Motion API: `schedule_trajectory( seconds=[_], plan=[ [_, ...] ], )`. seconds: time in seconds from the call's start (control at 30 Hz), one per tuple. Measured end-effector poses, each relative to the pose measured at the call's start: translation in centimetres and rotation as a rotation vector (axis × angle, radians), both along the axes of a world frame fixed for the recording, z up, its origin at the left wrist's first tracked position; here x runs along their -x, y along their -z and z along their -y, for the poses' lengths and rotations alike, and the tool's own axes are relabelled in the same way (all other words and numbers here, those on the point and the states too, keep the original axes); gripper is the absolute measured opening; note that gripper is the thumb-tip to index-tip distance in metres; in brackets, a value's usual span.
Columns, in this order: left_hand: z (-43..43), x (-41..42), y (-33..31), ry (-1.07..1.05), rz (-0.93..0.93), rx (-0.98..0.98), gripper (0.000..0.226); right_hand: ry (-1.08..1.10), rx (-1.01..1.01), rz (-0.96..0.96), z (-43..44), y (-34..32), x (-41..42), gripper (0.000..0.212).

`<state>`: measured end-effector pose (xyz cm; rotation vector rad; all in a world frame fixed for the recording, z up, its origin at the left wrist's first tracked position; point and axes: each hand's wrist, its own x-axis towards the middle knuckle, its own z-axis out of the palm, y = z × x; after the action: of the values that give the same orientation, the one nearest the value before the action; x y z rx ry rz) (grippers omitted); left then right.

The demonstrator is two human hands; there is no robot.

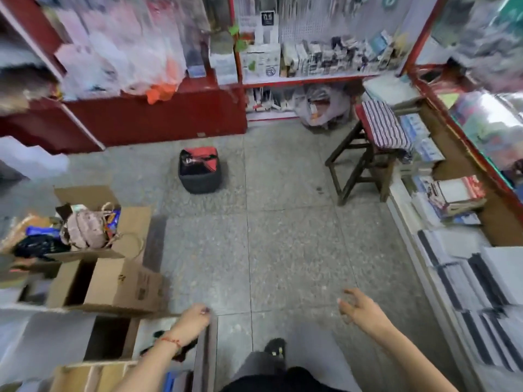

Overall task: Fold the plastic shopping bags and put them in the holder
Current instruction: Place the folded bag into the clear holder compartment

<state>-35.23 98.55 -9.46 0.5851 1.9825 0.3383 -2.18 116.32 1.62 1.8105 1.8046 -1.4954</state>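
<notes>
Plastic shopping bags (113, 52) at eleven o'clock: hung in a pale, blurred bunch along the red shelving (158, 114), well apart from both hands. Just off centre toward ten o'clock, on the grey floor (283, 236), a dark fabric holder (199, 176) with red showing at its top. Left hand (195, 318) at seven o'clock: fingers curled at the top edge of a dark board (205, 357); could not tell whether gripped or merely touched. Right hand (358, 306) at five o'clock: hovered over the floor, fingers loosely spread, held nothing. Cardboard boxes (119, 287) at eight o'clock, cushioned stool (382, 128) at two.
</notes>
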Motion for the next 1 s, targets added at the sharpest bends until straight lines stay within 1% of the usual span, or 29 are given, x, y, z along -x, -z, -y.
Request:
schedule_trajectory(
  seconds=[0.03, 0.07, 0.13, 0.2, 0.27, 0.3, 0.4, 0.53, 0.63, 0.67, 0.73, 0.8, 0.87, 1.0],
  plan=[
    [-4.1, -0.1, -4.8, 0.034, 0.034, -0.056, 0.013, -0.011, 0.012, 0.003, -2.5, 0.4, 1.5, 0.045],
    [-7.7, -0.3, -8.7, 0.046, 0.025, -0.042, 0.010, -0.026, 0.022, 0.012, -5.1, 0.5, 3.0, 0.047],
    [-14.5, 1.5, -10.9, -0.028, 0.047, -0.135, 0.014, -0.070, 0.029, 0.015, -11.0, 1.2, 6.2, 0.049],
    [-20.0, 4.8, -10.8, -0.112, 0.035, -0.194, 0.020, -0.128, 0.017, 0.029, -17.0, 1.4, 9.6, 0.050],
    [-23.6, 8.6, -9.8, -0.189, 0.011, -0.148, 0.036, -0.156, 0.029, 0.018, -22.8, 1.6, 12.7, 0.050],
    [-25.1, 10.2, -9.7, -0.208, -0.003, -0.124, 0.038, -0.170, 0.033, 0.013, -25.7, 1.7, 14.3, 0.050],
    [-28.4, 13.9, -9.8, -0.371, -0.034, -0.066, 0.024, -0.260, 0.058, 0.062, -33.1, 1.8, 19.5, 0.048],
    [-30.8, 17.8, -8.7, -0.555, 0.076, 0.040, 0.013, -0.403, 0.109, 0.101, -40.6, 1.9, 27.9, 0.046],
    [-32.5, 20.8, -7.2, -0.752, 0.131, 0.139, 0.013, -0.504, 0.128, 0.094, -45.1, 2.6, 34.7, 0.048],
    [-33.0, 22.2, -6.9, -0.788, 0.152, 0.172, 0.012, -0.544, 0.124, 0.085, -46.6, 2.7, 37.2, 0.048],
    [-34.6, 25.4, -6.1, -0.839, 0.208, 0.207, 0.011, -0.606, 0.100, 0.068, -49.4, 3.2, 42.3, 0.045],
    [-36.3, 29.1, -5.4, -0.889, 0.241, 0.198, 0.017, -0.609, 0.062, 0.053, -52.6, 3.8, 47.5, 0.042],
    [-38.7, 33.1, -5.0, -0.940, 0.228, 0.179, 0.016, -0.616, 0.042, 0.071, -55.8, 3.7, 52.3, 0.043],
    [-44.0, 40.7, -5.9, -0.954, 0.234, 0.154, 0.012, -0.672, 0.025, 0.069, -61.1, 2.2, 61.1, 0.043]
  ],
)
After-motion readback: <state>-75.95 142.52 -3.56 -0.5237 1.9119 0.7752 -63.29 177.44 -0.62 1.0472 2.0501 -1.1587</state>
